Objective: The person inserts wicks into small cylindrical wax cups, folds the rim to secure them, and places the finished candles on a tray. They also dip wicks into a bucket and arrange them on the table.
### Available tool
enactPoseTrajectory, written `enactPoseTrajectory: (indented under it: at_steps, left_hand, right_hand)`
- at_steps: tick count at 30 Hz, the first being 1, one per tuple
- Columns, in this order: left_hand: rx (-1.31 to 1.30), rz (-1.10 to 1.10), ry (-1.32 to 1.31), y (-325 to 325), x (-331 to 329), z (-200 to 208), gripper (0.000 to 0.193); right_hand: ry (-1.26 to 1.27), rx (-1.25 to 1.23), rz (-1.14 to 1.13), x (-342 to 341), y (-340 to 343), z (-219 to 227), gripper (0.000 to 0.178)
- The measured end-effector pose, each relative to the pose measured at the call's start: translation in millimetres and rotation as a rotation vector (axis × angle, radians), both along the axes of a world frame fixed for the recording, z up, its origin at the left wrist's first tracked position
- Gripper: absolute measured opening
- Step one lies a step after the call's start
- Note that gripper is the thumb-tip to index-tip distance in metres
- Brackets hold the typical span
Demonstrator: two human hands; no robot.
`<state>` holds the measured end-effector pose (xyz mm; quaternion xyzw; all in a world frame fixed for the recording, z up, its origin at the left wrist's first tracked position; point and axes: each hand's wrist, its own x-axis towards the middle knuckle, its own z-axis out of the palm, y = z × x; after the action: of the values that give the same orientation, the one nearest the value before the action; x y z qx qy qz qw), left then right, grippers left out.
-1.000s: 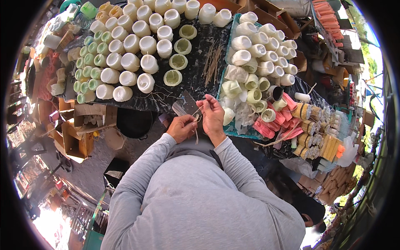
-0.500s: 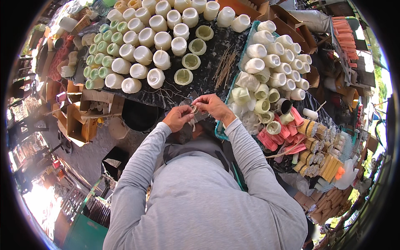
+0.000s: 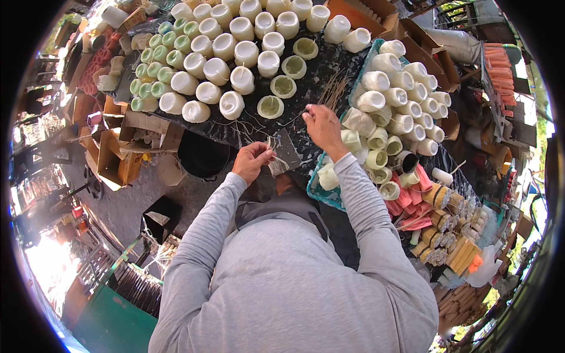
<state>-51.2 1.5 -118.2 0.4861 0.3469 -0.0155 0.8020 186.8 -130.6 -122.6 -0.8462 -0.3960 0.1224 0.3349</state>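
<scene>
Left hand [image 3: 252, 161]: frame centre, fingers pinched together on a small bundle of pale thin wicks [image 3: 272, 154].
Right hand [image 3: 322, 125]: fingers curled over the dark speckled bench [image 3: 318, 76], beside loose wicks; grip unclear.

**Crowded outdoor workshop in daylight**

A dark, wax-spattered desk [image 3: 318, 76] stands over a grey concrete floor [image 3: 126, 206]. Open cardboard boxes [image 3: 118, 156] sit on the floor to the left, beside a black bucket [image 3: 202, 156]. A green metal frame [image 3: 112, 320] stands at the lower left, where strong sunlight [image 3: 50, 267] washes the ground. More brown boxes [image 3: 376, 12] crowd the far edge, with green foliage [image 3: 532, 88] at the right.
</scene>
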Motion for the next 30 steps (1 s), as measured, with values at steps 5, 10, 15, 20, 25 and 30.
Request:
enactPoseTrajectory:
  at_steps: [5, 10, 15, 20, 25, 30]
  left_hand:
    - [-0.026, 0.012, -0.081, -7, 9, 28, 0.017]
    - [-0.06, 0.084, -0.045, -8, 10, 32, 0.018]
    - [-0.18, 0.287, -0.101, -7, -3, 23, 0.016]
    - [-0.07, 0.384, -0.128, -4, -14, 16, 0.015]
    - [-0.018, 0.556, -0.221, 24, -18, 20, 0.014]
    - [0.07, 0.124, -0.396, 65, -23, 63, 0.009]
  right_hand:
    - [1.484, 0.236, -0.142, -69, -15, 46, 0.023]
    - [1.351, 0.536, -0.323, -110, -10, 53, 0.016]
    - [1.377, 0.839, -0.387, -129, -14, 48, 0.02]
    - [1.331, 1.013, -0.53, -143, -26, 52, 0.021]
    - [1.307, 1.169, -0.53, -131, -34, 63, 0.02]
    - [1.217, 0.866, -0.459, -120, -31, 80, 0.019]
